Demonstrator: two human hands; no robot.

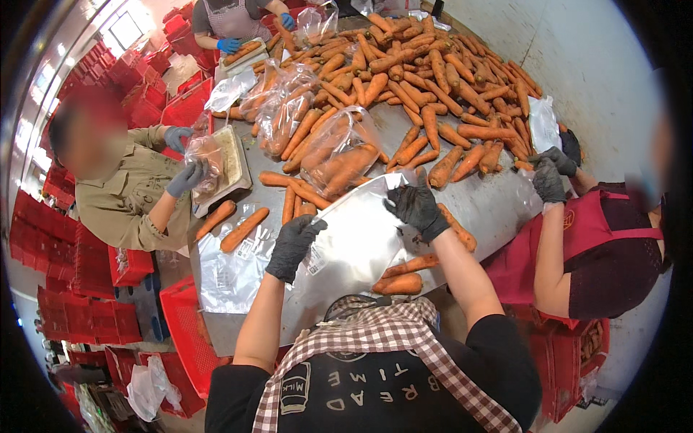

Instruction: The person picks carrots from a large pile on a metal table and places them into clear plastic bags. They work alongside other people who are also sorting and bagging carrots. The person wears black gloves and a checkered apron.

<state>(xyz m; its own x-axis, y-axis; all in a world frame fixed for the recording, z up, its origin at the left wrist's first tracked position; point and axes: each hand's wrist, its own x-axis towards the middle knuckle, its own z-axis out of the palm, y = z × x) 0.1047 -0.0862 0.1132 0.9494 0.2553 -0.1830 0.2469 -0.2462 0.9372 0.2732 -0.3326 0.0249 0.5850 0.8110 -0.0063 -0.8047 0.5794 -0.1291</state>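
Observation:
A white, partly see-through plastic bag (357, 234) is stretched between my two hands over the near edge of the metal table. My left hand (294, 247), in a dark glove, pinches its left edge. The bag's upper right corner is in the curled fingers of my right hand (419, 209), gloved the same way. No carrot shows inside the bag. Just beyond it lies a clear bag packed with carrots (345, 160). Loose carrots (398, 283) rest beside the bag, below my right hand. A flat stack of plastic bags (232, 278) lies to the left.
A large carrot heap (433, 79) covers the far side of the metal table (498, 220). A person on the left handles a bagged bunch of carrots (206, 162) over a white tray (234, 166). Others work at right and far left. Red crates (189, 317) stand around.

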